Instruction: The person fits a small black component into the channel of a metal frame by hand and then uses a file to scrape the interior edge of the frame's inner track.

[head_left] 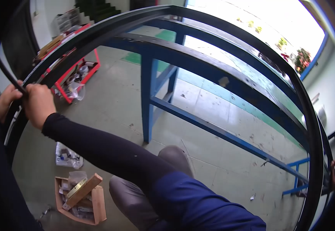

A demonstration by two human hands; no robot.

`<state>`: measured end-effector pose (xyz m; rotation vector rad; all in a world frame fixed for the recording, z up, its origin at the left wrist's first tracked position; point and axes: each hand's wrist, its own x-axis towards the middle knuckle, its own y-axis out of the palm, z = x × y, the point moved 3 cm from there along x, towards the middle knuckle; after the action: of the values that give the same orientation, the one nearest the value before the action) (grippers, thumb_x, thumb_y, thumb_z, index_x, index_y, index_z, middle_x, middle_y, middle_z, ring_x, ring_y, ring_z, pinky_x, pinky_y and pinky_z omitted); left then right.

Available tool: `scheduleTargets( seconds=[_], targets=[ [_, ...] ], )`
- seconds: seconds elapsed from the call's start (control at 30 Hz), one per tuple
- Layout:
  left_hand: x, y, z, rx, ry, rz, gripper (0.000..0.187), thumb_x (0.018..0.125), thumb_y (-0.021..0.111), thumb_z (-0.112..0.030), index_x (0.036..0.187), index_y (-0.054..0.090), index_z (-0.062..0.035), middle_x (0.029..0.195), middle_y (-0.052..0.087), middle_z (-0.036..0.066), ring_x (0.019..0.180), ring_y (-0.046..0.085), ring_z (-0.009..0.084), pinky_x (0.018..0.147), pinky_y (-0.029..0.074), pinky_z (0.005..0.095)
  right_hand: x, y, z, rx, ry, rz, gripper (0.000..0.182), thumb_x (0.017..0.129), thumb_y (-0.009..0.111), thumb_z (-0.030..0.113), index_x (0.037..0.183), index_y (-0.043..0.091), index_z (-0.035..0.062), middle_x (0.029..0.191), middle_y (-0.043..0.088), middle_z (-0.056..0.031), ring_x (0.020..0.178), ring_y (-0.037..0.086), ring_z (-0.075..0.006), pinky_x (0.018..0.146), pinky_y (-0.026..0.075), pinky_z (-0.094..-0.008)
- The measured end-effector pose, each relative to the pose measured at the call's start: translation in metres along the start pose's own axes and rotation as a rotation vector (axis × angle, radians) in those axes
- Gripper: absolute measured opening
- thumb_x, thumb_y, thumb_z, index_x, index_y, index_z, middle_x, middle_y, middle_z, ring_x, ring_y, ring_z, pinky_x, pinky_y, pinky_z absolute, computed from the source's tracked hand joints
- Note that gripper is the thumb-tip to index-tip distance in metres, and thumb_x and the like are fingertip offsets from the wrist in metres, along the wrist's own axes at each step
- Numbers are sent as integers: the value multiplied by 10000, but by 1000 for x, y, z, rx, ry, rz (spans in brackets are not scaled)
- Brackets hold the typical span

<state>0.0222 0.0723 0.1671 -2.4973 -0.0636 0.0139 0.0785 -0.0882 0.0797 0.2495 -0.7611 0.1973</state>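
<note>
A large black frame (229, 22) with a narrow profile lies across the blue stand and curves around the view through the wide lens. At its left corner, my left hand (6, 101) is closed on a thin black flexible strip (9, 72), which looks like rubber seal and rises toward the upper left. Beside it, my right hand (39, 103) has its fingers curled and pressed onto the same strip against the frame's edge. My right arm in a black sleeve reaches across from the lower right. The fingertips of both hands are partly hidden.
A blue metal stand (147, 96) supports the frame. Behind the hands stands a red cart (96, 66) with tools and bags. On the floor sit a clear plastic bin (58, 161) and an open cardboard box (99, 204) of hardware. Part of another person (334, 169) shows at the right edge.
</note>
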Motion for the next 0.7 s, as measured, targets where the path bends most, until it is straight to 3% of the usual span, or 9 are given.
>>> scheduleTargets(
  seconds=[0.03,0.13,0.17,0.27,0.37,0.43,0.5,0.53,0.7],
  targets=[
    [-1,1,-3,-6,-32,-82,484,906,633,-325,1264,571,-6,1128,650,49,1063,615,140,962,468,296,1,-2,5,55,33,-15,74,769,699,47,785,646,-2,835,669,-232,840,658,-451,786,534,-530],
    [4,4,-10,-56,-50,78,451,938,606,-310,1273,568,-9,1149,645,47,1057,626,137,949,481,286,3,-4,0,122,153,65,95,774,713,56,794,655,-16,827,671,-255,853,660,-462,787,534,-534],
    [7,11,-13,-46,34,80,414,957,583,-286,1267,573,-13,1133,648,40,1055,625,124,948,478,265,3,-8,3,93,88,23,108,790,724,59,846,667,-13,811,682,-253,828,674,-451,746,549,-494],
    [11,5,-19,182,9,119,329,1007,570,-314,1174,625,-36,1114,647,5,1049,580,88,949,438,256,4,-14,9,56,111,50,199,747,805,79,890,704,-16,834,711,-221,823,720,-376,749,576,-432],
    [2,16,-28,211,24,-11,396,1014,572,-380,1134,663,-13,1058,657,6,1024,575,92,945,426,270,4,-6,6,57,141,80,195,767,815,112,903,731,-1,838,744,-179,774,742,-315,751,578,-385],
    [-1,19,-31,243,-4,-20,433,1014,567,-424,1131,684,-24,1010,670,18,968,609,97,899,455,266,4,-9,10,13,117,116,169,785,802,124,892,743,6,813,752,-156,747,745,-277,740,577,-361],
    [-1,19,-29,199,-62,-2,410,1017,561,-447,1095,656,-55,970,656,1,879,605,73,808,473,244,5,-14,12,95,112,164,112,789,771,101,828,736,3,754,730,-171,719,730,-310,718,573,-382],
    [-1,22,-31,175,-84,14,401,1019,557,-458,1076,641,-71,950,649,-8,834,603,62,762,482,233,6,-18,14,74,142,182,107,795,759,98,820,736,-3,737,735,-146,690,731,-276,699,568,-355],
    [-5,27,-37,242,-103,-63,495,1018,516,-562,1048,644,-85,841,666,-2,709,617,67,638,492,229,9,-29,12,96,173,262,131,793,760,115,852,748,-2,759,744,-126,689,726,-254,697,558,-340]
  ],
)
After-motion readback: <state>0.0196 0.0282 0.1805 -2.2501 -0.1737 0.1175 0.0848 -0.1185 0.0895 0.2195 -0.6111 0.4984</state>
